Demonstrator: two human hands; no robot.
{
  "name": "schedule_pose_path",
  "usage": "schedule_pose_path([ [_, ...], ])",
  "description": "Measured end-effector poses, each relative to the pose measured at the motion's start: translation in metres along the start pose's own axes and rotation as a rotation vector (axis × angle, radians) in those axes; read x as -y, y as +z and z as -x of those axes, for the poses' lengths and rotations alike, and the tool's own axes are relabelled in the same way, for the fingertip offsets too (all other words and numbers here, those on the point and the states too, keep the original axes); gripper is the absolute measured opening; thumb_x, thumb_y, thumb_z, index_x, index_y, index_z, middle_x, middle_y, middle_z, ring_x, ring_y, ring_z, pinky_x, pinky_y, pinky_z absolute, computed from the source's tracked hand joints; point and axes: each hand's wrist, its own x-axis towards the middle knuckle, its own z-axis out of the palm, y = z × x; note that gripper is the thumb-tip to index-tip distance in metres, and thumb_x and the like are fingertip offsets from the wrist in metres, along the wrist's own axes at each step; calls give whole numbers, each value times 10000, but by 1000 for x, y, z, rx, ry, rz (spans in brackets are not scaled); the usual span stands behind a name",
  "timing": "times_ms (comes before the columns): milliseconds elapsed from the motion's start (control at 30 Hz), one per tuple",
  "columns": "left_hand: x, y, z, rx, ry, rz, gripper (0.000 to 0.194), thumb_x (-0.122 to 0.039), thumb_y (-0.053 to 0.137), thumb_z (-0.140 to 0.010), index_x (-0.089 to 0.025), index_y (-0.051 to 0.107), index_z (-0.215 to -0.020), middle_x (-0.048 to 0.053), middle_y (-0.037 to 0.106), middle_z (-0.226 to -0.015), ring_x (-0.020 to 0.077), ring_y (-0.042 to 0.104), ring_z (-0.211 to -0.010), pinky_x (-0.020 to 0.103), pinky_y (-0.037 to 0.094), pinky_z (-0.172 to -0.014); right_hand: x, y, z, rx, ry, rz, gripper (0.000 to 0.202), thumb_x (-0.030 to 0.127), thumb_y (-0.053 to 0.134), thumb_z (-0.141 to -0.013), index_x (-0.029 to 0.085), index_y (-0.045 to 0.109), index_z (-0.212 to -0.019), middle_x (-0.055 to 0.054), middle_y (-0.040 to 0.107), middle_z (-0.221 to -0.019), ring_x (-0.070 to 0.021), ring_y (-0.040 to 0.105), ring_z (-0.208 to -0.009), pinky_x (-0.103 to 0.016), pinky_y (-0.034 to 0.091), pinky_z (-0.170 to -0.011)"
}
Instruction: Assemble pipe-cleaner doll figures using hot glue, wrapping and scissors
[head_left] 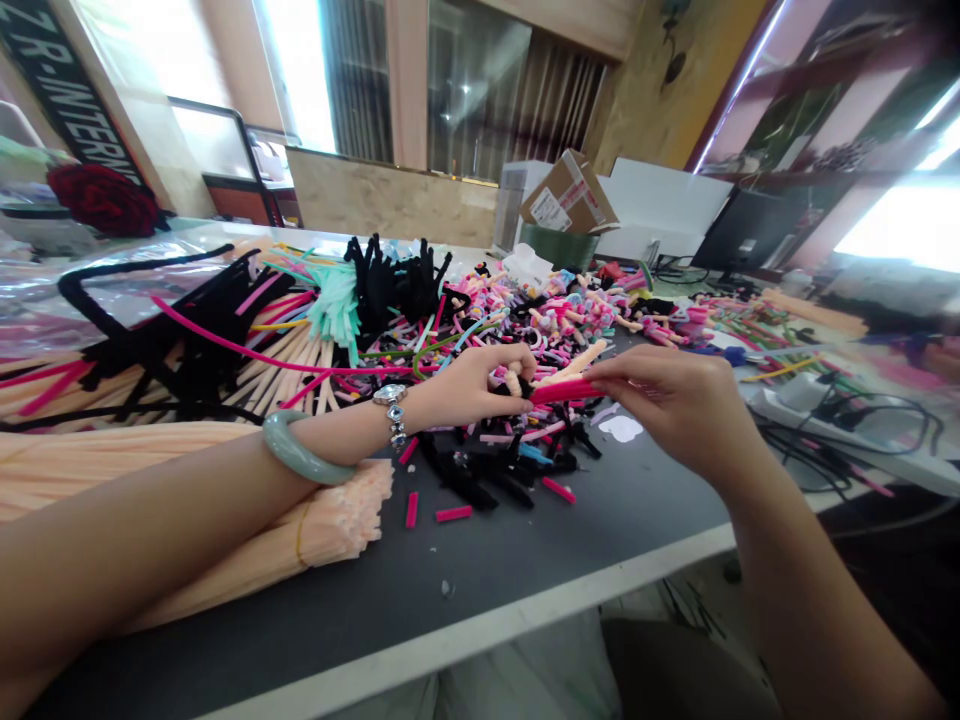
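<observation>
My left hand (480, 385), with a bracelet and a jade bangle on its arm, is closed around a small pipe cleaner piece of beige and black. A beige pipe cleaner arm (577, 362) sticks out from it to the right. Between my hands stretches a bright pink pipe cleaner (559, 390). My right hand (667, 400) pinches its right end between thumb and fingers. A long pink pipe cleaner (247, 350) runs from the left toward my left hand; whether it joins the held piece I cannot tell. Below lie black pipe cleaner pieces (457, 470).
Under my left forearm lies a banded bundle of peach pipe cleaners (337, 520). Mint stems (334, 305) and black stems (375, 285) stand behind. A colourful heap (570, 310) covers the table's middle. Short pink cuttings (454, 514) lie near the front; a power strip (795, 395) is at right.
</observation>
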Motion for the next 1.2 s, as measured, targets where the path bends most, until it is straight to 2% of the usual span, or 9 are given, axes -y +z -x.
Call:
schedule_pose_path([
  [200, -1, -1, 0, 3, 15, -34, 230, -290, 679, -727, -173, 545, -873, -33, 514, -745, 82, 481, -632, 217, 399, -625, 2, 4, 0, 18, -35, 45, 191, 197, 563, -870, 275, 727, -930, -4, 709, -882, -158, 653, -784, -257, 474, -686],
  [333, -3, -1, 0, 3, -4, -30, 214, -264, 671, -726, -172, 547, -875, -25, 522, -767, 87, 474, -647, 213, 400, -619, 4, 6, 0, 51, -58, 58, 225, 161, 523, -877, 251, 721, -933, -23, 700, -906, -168, 644, -813, -271, 477, -699],
  [600, -5, -1, 0, 11, -32, 16, 204, -235, 671, -719, -170, 539, -860, -53, 467, -667, 84, 439, -602, 210, 377, -600, 4, 8, -1, 84, -94, 109, 277, 121, 492, -881, 250, 725, -956, -33, 680, -891, -165, 623, -809, -277, 466, -706],
  [733, -4, -1, 0, 32, -35, 63, 206, -244, 668, -728, -174, 517, -849, -76, 418, -593, 70, 376, -539, 208, 353, -582, 5, 10, -1, 109, -105, 151, 306, 102, 484, -879, 270, 721, -978, -34, 667, -891, -171, 610, -828, -288, 451, -703],
  [1200, 1, 0, -1, 24, 0, 75, 223, -296, 660, -759, -156, 516, -856, -83, 377, -593, 64, 336, -557, 198, 336, -597, 5, 14, -3, 113, -120, 91, 291, 100, 448, -906, 211, 710, -968, -61, 651, -897, -177, 590, -840, -306, 462, -726],
])
